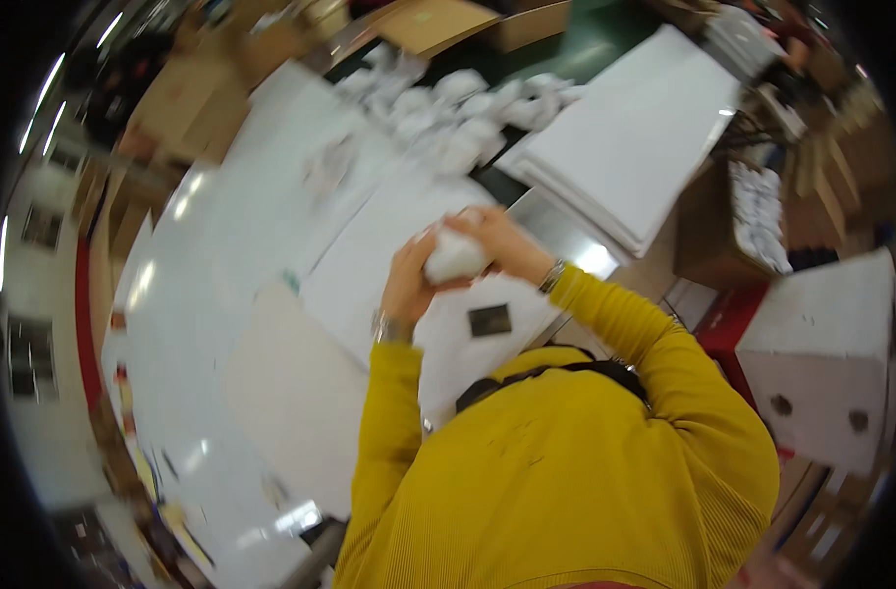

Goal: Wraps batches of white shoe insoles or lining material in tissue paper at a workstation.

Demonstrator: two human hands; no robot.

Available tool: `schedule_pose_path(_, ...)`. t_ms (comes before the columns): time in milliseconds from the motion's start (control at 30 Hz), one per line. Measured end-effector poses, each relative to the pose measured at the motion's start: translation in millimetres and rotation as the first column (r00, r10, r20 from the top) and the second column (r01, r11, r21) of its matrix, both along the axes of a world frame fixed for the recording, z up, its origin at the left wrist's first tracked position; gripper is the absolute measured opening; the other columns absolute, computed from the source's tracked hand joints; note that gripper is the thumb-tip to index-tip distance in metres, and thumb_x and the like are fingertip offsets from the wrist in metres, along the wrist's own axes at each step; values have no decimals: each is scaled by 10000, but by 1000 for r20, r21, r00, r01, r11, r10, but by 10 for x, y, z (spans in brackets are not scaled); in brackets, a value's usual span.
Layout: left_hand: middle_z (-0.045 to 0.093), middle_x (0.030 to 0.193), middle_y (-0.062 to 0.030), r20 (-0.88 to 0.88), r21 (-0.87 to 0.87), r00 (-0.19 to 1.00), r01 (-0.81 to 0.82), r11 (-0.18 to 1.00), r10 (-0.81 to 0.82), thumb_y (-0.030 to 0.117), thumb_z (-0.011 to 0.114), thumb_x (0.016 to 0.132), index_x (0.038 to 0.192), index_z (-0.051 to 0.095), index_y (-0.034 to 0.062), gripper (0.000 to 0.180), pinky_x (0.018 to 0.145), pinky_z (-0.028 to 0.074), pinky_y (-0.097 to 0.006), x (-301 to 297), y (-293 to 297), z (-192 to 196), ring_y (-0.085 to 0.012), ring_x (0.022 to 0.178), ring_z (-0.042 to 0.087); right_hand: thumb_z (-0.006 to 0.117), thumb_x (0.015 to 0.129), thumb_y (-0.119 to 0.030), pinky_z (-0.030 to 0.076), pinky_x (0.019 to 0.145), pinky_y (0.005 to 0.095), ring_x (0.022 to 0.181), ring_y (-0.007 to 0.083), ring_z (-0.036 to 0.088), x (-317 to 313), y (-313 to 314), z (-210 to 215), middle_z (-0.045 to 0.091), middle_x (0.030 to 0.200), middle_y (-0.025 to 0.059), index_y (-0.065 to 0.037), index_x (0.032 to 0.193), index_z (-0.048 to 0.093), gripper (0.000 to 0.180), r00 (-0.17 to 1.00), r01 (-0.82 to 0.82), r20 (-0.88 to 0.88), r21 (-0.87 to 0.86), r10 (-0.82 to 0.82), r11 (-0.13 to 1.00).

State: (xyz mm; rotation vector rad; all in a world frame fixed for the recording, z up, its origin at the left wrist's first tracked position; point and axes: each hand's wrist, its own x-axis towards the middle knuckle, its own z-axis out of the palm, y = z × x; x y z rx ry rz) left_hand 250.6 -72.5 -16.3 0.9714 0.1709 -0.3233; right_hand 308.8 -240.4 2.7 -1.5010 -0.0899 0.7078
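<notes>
Between my two hands is a rounded bundle wrapped in white paper (pixel 457 257). My left hand (pixel 408 278) curls round its left side, and my right hand (pixel 499 240) closes over its top and right side. What the wrapping covers is hidden. Below the bundle lies a stack of white paper sheets (pixel 369 304) on the table, with a small dark rectangular piece (pixel 489 320) on it, close to my body. A heap of similar white wrapped bundles (pixel 448 113) sits beyond my hands.
A thick stack of white sheets (pixel 629 128) lies at the far right. The glossy white table (pixel 202 324) stretches left. Cardboard boxes (pixel 192 108) stand at the far left, with an open carton (pixel 728 226) and a white-and-red box (pixel 811 358) on the right. Crumpled clear plastic (pixel 330 165) lies on the table.
</notes>
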Motion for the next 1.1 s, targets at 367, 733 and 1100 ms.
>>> schedule_pose_path(367, 487, 1258, -259, -68, -1, 971, -231, 973, 231, 178, 526, 929, 1440, 227, 67, 603, 731, 570, -454, -334, 96, -233, -396, 931, 636, 599, 871, -293, 408, 354, 242, 509, 111, 555, 397, 119, -360, 589, 758, 32, -78, 945, 593, 228, 931, -258, 244, -85, 271, 962)
schedule_pose_path(733, 636, 994, -145, 61, 869, 682, -396, 297, 729, 58, 653, 794, 1273, 491, -9, 510, 631, 532, -269, -2046, 901, -1180, -175, 725, 642, 750, 736, -269, 479, 683, 357, 800, 238, 576, -382, -386, -853, 527, 973, 110, -88, 1247, 515, 591, 419, -350, 491, -689, 764, 634)
schedule_pose_path(1100, 566, 1188, -185, 448, 801, 701, -591, 100, 555, 121, 713, 755, 1280, 482, 9, 584, 859, 492, -346, -2159, 1099, -930, -268, 1065, 563, 734, 699, -241, 476, 649, 353, 726, 280, 562, -752, 260, -437, 541, 842, 122, -51, 1142, 596, 501, 510, -372, 514, -591, 689, 716)
